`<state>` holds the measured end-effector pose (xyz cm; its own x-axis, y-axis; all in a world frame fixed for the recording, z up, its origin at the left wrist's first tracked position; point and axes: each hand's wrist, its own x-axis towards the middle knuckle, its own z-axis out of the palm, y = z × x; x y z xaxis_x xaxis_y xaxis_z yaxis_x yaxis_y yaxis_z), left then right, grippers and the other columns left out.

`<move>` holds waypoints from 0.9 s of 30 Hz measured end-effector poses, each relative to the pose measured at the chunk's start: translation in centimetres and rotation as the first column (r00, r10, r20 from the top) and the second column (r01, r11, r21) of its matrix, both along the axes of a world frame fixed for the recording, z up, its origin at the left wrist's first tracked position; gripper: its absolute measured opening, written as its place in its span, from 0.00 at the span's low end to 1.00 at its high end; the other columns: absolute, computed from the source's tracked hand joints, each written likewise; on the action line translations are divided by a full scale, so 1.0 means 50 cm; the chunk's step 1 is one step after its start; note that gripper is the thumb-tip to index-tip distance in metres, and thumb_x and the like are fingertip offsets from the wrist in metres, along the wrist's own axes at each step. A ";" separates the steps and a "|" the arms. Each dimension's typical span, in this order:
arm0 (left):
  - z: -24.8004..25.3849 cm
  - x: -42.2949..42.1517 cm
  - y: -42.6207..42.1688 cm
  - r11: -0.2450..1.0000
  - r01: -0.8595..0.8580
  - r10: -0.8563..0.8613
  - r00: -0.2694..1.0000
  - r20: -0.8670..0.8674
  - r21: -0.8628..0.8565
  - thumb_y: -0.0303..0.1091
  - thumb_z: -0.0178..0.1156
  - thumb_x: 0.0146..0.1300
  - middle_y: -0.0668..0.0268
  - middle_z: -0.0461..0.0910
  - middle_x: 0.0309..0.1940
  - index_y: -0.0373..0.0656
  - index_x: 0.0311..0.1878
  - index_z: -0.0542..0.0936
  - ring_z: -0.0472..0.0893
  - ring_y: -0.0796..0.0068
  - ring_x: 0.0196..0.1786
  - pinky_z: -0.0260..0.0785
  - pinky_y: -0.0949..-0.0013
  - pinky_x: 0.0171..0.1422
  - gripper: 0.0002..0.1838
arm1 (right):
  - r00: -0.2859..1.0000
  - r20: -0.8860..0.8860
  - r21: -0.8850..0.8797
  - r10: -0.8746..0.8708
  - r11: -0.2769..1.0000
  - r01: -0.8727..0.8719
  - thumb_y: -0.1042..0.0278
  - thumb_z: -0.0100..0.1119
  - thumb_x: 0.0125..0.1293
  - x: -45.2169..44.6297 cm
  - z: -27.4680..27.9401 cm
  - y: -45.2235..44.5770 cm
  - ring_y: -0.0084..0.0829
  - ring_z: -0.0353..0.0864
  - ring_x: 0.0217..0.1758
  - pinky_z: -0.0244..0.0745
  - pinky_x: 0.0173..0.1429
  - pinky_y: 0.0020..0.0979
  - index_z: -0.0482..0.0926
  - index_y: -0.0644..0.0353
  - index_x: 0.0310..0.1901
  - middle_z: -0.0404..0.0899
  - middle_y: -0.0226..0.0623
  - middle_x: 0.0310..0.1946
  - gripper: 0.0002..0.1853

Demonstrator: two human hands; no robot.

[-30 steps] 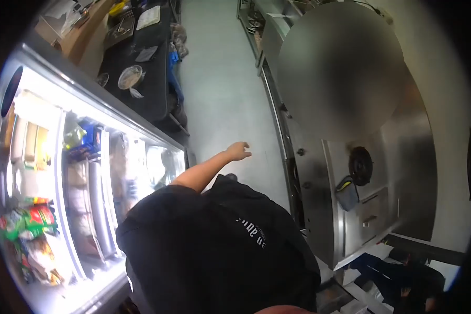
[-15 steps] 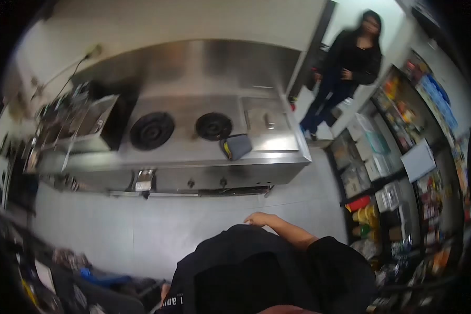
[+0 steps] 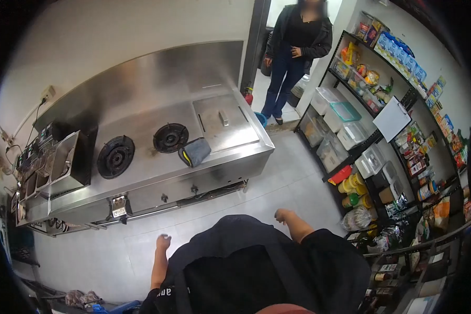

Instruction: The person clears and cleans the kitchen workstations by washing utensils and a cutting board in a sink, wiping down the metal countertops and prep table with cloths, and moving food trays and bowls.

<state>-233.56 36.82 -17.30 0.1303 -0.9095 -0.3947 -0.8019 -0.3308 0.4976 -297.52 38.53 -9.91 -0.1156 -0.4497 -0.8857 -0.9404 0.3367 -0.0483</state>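
Note:
My left hand (image 3: 163, 241) hangs low over the pale floor, left of my black clothing; its fingers are curled, and whether they hold anything is too small to tell. On the other side, my right hand (image 3: 284, 215) is held over the floor near my body, its fingers bent and partly hidden. Neither hand touches the steel stove counter (image 3: 157, 178) in front. On that counter are two black burners (image 3: 116, 156) (image 3: 170, 137), a grey cloth (image 3: 194, 152) with a yellow edge and a lidded steel section (image 3: 223, 119).
A person (image 3: 298, 47) stands in the doorway at the back. Shelves (image 3: 371, 137) with plastic boxes, jars and packets line the right side, a clipboard (image 3: 391, 119) hanging on them. Fryers (image 3: 63, 162) stand at the left end of the counter. A red extinguisher (image 3: 248, 96) is by the doorway.
The view has swung from the lit fridge and aisle to the stove, doorway and shelves. My left hand has come into fuller view at the lower left. The person at the doorway now appears closer to centre.

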 end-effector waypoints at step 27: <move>1.041 -0.486 -0.075 0.012 0.609 -0.692 -0.568 -0.447 -0.793 0.29 0.63 0.58 0.48 0.77 0.42 0.26 0.45 0.79 0.78 0.58 0.41 0.72 0.66 0.38 0.15 | -0.107 0.786 -0.618 0.609 0.781 -0.094 0.67 0.57 0.64 0.102 0.829 -0.230 0.30 0.81 0.44 0.74 0.49 0.30 0.79 0.63 0.50 0.82 0.41 0.43 0.14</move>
<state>-257.84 33.08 34.77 -0.8467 0.1844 0.4991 0.5290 0.1912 0.8268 -292.41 27.03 31.56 0.9314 -0.2971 0.2105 0.1171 -0.3031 -0.9457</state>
